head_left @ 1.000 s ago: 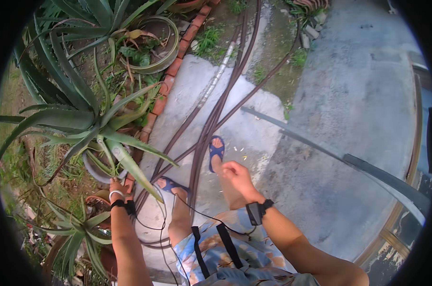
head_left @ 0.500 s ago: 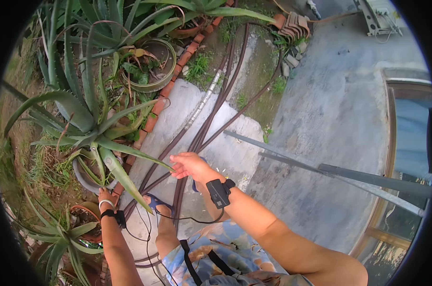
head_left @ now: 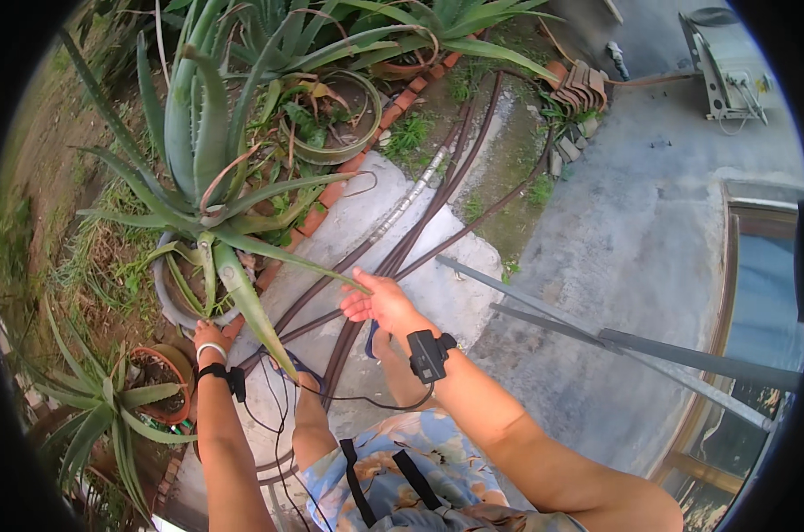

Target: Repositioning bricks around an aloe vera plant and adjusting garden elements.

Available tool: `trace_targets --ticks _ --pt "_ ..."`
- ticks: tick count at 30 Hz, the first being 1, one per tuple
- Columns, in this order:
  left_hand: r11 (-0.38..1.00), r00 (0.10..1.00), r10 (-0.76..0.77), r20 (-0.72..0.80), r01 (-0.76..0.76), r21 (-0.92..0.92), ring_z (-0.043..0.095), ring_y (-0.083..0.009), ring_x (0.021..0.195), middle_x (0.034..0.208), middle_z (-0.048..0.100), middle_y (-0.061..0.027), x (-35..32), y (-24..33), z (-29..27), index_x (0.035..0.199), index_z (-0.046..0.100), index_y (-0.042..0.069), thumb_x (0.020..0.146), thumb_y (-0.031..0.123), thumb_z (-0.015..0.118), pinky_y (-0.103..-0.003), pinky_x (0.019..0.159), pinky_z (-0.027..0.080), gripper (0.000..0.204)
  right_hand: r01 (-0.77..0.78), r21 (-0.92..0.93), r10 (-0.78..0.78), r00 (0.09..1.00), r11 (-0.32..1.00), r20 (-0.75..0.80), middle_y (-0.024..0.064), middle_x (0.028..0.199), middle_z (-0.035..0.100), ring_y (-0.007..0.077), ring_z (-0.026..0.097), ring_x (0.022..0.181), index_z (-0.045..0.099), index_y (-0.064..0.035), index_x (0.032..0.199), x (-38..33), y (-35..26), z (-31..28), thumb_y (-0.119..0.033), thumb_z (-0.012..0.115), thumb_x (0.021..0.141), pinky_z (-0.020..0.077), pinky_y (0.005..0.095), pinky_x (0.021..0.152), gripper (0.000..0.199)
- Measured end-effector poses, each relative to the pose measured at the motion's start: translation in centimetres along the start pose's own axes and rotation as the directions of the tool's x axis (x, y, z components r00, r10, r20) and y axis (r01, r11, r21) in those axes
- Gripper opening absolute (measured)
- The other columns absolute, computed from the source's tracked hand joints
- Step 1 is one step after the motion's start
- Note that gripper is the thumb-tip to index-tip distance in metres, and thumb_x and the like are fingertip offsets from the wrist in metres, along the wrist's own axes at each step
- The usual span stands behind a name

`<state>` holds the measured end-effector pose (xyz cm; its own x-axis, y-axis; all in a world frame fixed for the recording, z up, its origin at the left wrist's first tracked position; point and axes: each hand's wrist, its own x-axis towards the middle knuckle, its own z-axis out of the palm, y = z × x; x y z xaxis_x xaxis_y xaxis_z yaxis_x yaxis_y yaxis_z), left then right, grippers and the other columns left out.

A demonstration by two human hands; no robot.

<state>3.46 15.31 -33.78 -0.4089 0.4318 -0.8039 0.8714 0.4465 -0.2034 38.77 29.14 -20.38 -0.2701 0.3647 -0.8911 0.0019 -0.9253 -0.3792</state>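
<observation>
A large aloe plant (head_left: 202, 208) with long, toothed green leaves grows in a round grey pot (head_left: 168, 297) on my left. My left hand (head_left: 212, 337), with a white bangle at the wrist, grips the pot's near rim; its fingertips are partly hidden. The thin tip of one long aloe leaf (head_left: 300, 259) sits between the thumb and fingers of my right hand (head_left: 382, 301), the other fingers loosely curled. Below it a broader leaf (head_left: 249, 297) droops toward my foot, its tip yellowish. Black devices with cables are strapped to both wrists.
A smaller aloe in an orange pot (head_left: 164, 386) stands at lower left. Brick edging (head_left: 309, 222) divides soil from concrete. Brown hoses (head_left: 402, 239) cross the ground by my feet. Metal bars (head_left: 544, 301) stretch out on the right before a window. Stacked roof tiles (head_left: 582, 87) lie farther off.
The whole view has shifted, so plants and ground appear farther right and slightly higher. My left hand stays at the pot rim, my right hand at the leaf tip.
</observation>
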Motion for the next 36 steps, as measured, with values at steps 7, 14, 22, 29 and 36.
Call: trace_targets --ticks 7,14,22,29,36 --pt "0.985 0.995 0.001 -0.104 -0.019 -0.17 0.04 -0.0336 0.122 0.134 0.037 -0.018 -0.9 -1.0 0.3 0.127 0.046 -0.002 0.076 0.044 0.063 -0.038 0.099 0.038 0.071 0.063 -0.039 -0.061 0.997 0.997 0.054 0.0101 0.071 0.064 0.0161 0.06 0.054 0.061 -0.0021 0.094 -0.1 -1.1 1.5 -0.027 0.064 0.084 0.0505 0.0268 0.05 0.027" --pt "0.989 0.995 -0.092 0.05 0.097 -0.11 0.028 -0.03 0.134 0.149 0.018 -0.0161 -0.3 -1.6 0.6 0.142 0.024 0.0 0.082 0.065 0.041 -0.038 0.106 0.031 0.09 -0.003 -0.115 0.011 0.998 0.993 0.069 0.0096 0.072 0.063 0.0146 0.059 0.056 0.06 -0.001 0.098 0.3 -0.2 1.7 -0.014 0.066 0.082 0.0478 0.0257 0.05 0.021" --pt "0.978 0.998 -0.062 0.014 0.063 -0.201 0.025 -0.0296 0.135 0.148 0.021 -0.0192 -0.9 -2.0 -0.1 0.138 0.03 -0.004 0.08 0.064 0.048 -0.036 0.108 0.025 0.091 -0.048 -0.117 0.061 0.992 0.992 0.109 0.0086 0.073 0.062 0.0147 0.057 0.056 0.059 -0.003 0.104 0.3 0.5 1.9 -0.011 0.062 0.085 0.0467 0.0267 0.05 0.021" --pt "0.968 0.982 0.004 -0.189 -0.051 -0.245 0.043 -0.0338 0.12 0.131 0.042 -0.0221 -0.3 -1.4 0.3 0.126 0.046 -0.002 0.081 0.046 0.058 -0.038 0.098 0.038 0.067 -0.065 -0.137 0.084 0.987 0.988 0.139 0.0087 0.071 0.063 0.0159 0.059 0.056 0.058 -0.0044 0.104 0.7 0.9 1.3 -0.011 0.065 0.082 0.0487 0.0265 0.05 0.024" --pt "0.999 0.997 0.012 -0.074 -0.015 -0.03 0.033 -0.0384 0.129 0.142 0.027 -0.0281 1.7 -1.9 1.1 0.137 0.035 0.008 0.085 0.033 0.054 -0.041 0.103 0.031 0.061 -0.048 -0.169 0.067 0.991 0.984 0.112 0.0078 0.07 0.063 0.0157 0.058 0.051 0.058 -0.0056 0.103 1.5 1.5 2.0 -0.012 0.063 0.083 0.0458 0.025 0.047 0.021"
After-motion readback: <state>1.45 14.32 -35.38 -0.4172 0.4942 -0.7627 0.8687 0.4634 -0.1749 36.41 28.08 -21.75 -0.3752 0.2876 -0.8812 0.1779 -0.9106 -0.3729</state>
